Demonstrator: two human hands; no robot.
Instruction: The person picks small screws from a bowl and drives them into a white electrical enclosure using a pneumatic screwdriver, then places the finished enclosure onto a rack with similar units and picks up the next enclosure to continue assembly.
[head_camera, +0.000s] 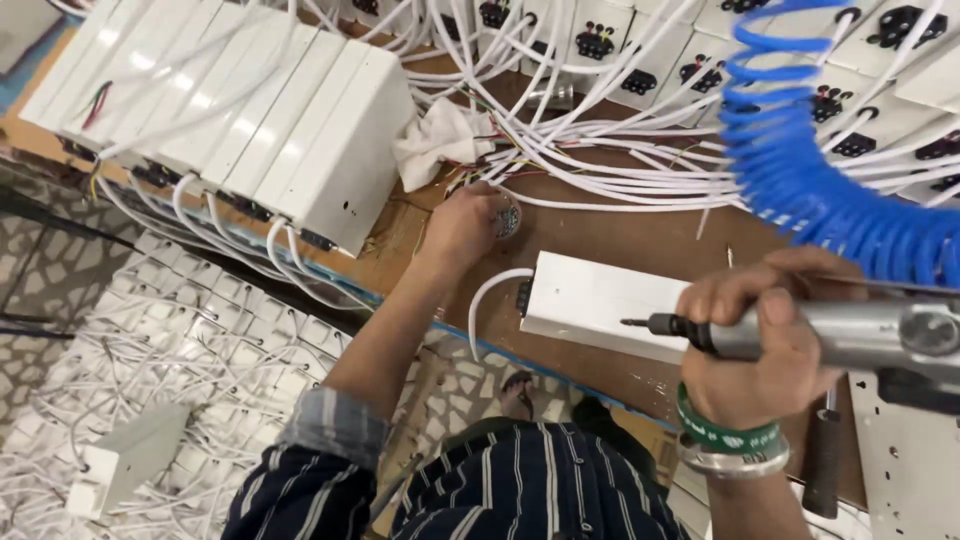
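My right hand grips a grey pneumatic screwdriver, its dark bit pointing left over a white rectangular box lying on the brown workbench. A blue coiled air hose runs up from the tool. My left hand reaches forward to a small round container on the bench, fingers curled around it. What is inside the container is too small to tell. A white cable comes out of the box's left end.
A row of white boxes lies at the upper left. More boxes with black sockets and many white cables fill the back. A white cloth sits between them. Heaps of boxes and cables cover the floor on the left.
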